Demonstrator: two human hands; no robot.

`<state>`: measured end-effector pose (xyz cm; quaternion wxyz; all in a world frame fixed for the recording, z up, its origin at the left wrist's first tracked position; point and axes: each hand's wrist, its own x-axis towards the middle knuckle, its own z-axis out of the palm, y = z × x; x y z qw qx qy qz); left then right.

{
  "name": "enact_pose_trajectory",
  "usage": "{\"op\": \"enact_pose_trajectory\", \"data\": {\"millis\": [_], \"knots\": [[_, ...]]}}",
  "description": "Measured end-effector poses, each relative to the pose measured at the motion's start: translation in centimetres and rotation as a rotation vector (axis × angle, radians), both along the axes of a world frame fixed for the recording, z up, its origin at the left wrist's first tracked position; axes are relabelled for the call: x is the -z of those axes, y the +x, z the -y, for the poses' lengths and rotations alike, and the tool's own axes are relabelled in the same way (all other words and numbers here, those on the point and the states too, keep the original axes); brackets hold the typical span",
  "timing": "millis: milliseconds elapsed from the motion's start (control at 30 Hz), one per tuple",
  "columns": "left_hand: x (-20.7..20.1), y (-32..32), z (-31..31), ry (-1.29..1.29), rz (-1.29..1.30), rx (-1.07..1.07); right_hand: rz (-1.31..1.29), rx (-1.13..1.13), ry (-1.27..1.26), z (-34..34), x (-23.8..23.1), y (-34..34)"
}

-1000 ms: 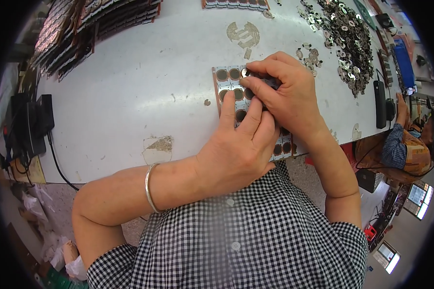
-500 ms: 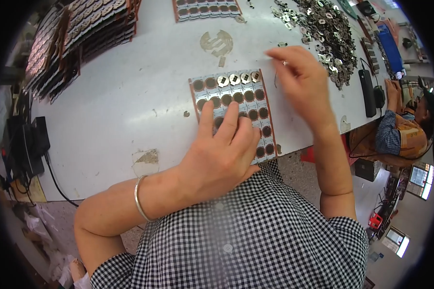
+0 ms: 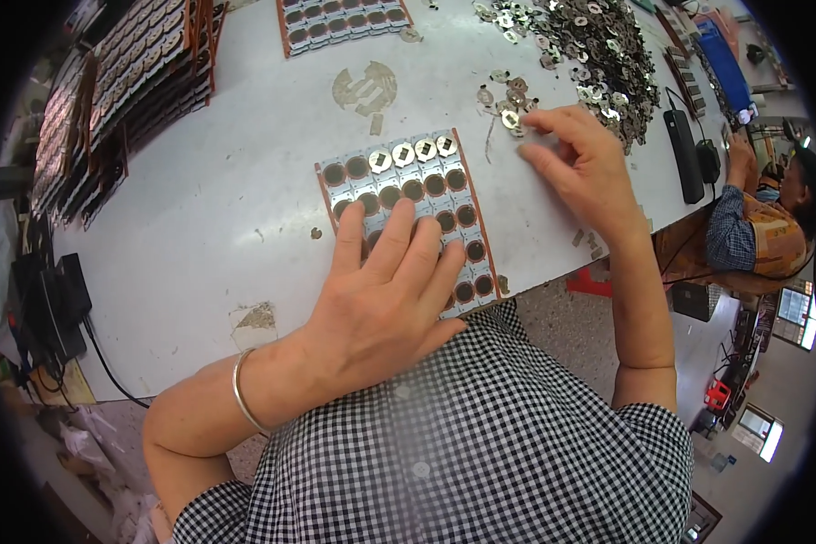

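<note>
My left hand (image 3: 381, 295) lies with its fingers spread on a grey panel (image 3: 393, 150) that has orange-brown side strips and rows of dark round spots. Along the panel's far row, several shiny slotted metal discs (image 3: 403, 153) cover the spots at the right; the two leftmost spots are bare. The left palm and fingers hide the lower left of the panel. My right hand (image 3: 585, 168) is to the right of the panel, thumb and forefinger apart, with nothing seen between them. Its forefinger tip is beside a loose shiny disc (image 3: 510, 120); whether they touch I cannot tell.
A heap of metal discs (image 3: 598, 54) spreads at the far right. Stacked panels (image 3: 118, 100) rise at the far left; another panel (image 3: 344, 25) lies at the back. A black power strip (image 3: 684, 156) is near the right edge. A co-worker (image 3: 762, 227) sits beyond.
My right hand has come down beside the loose discs, and its thumb and forefinger have parted. My left hand stays spread on the panel. The whole view has shifted a little.
</note>
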<state>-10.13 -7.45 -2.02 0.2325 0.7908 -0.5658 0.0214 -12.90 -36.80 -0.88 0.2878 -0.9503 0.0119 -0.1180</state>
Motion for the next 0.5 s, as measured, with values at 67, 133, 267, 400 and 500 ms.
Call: {"op": "enact_pose_trajectory", "data": {"millis": [67,133,267,400,500], "knots": [[0.0,0.1,0.0,0.003,-0.006,0.003,-0.028,-0.012,0.002,-0.2,0.6,0.0],[0.0,0.0,0.0,0.001,-0.005,0.004,0.107,-0.028,-0.036,-0.4,1.3,0.4],[0.0,0.0,0.0,0.000,-0.005,0.004,0.088,0.002,0.010,-0.6,0.6,0.5],[-0.1,0.0,0.0,0.010,0.004,0.000,-0.016,0.114,0.014,-2.1,0.0,1.8],[0.0,0.0,-0.1,0.010,0.007,-0.003,-0.070,0.110,0.023,-2.2,0.2,2.4]]}}
